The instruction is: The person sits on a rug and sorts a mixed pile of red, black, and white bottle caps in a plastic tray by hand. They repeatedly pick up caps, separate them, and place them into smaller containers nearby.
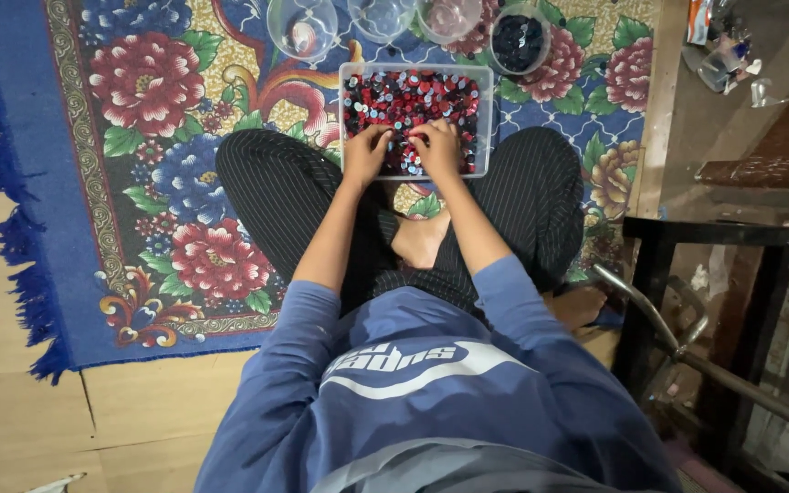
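While curled among coloured discs in the clear tray, upper centre — left hand, right hand, grip untellable — picking through; fine pinch needed.

Red/blue/black buttons, floral blue rug

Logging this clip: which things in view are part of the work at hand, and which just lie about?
In use:
left hand
right hand
clear tub of small red, blue and black pieces
four round bowls

Lying about:
floral rug
black table frame
clutter on the glass top
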